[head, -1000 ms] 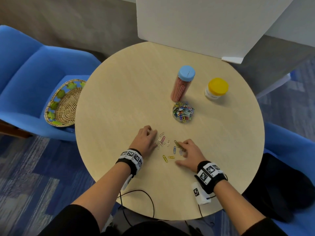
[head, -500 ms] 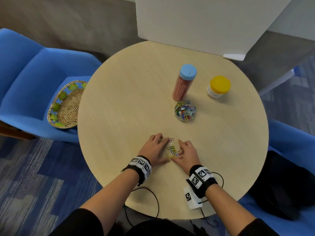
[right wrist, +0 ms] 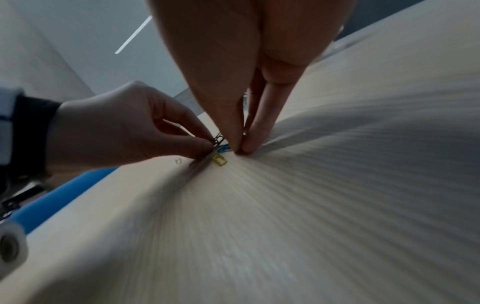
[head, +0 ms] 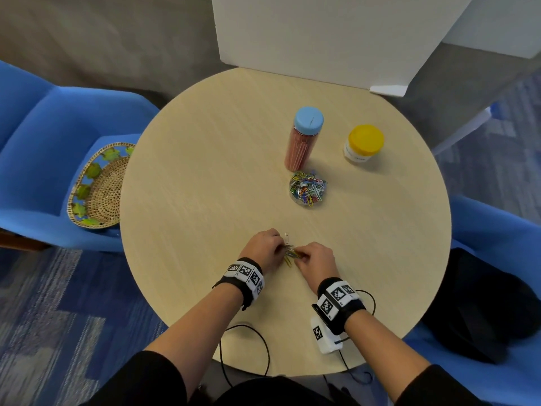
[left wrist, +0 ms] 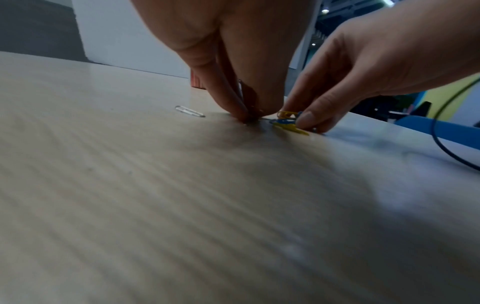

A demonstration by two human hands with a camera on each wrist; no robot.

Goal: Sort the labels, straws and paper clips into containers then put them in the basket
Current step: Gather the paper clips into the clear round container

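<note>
Near the round table's front, my left hand (head: 273, 249) and right hand (head: 303, 257) meet over a small bunch of loose paper clips (head: 289, 255). My left hand (right wrist: 207, 144) pinches dark clips between thumb and fingers. My right hand (right wrist: 240, 149) pinches down on blue and yellow clips (left wrist: 285, 121) against the tabletop. One silver clip (head: 287, 237) lies apart, just beyond the hands. Further back stands a clear open container of paper clips (head: 307, 189). Behind it are a tall blue-lidded jar of straws (head: 303, 142) and a yellow-lidded jar (head: 363, 145).
A woven basket (head: 96, 186) lies on the blue chair (head: 38, 148) left of the table (head: 205, 171). A white board (head: 322, 33) stands at the table's far edge. Black cables (head: 248, 347) hang at the near edge. A dark bag (head: 483, 303) sits on the right.
Both hands have swept the scattered clips together into one bunch near the front edge and now pinch it. One silver clip stayed behind.
</note>
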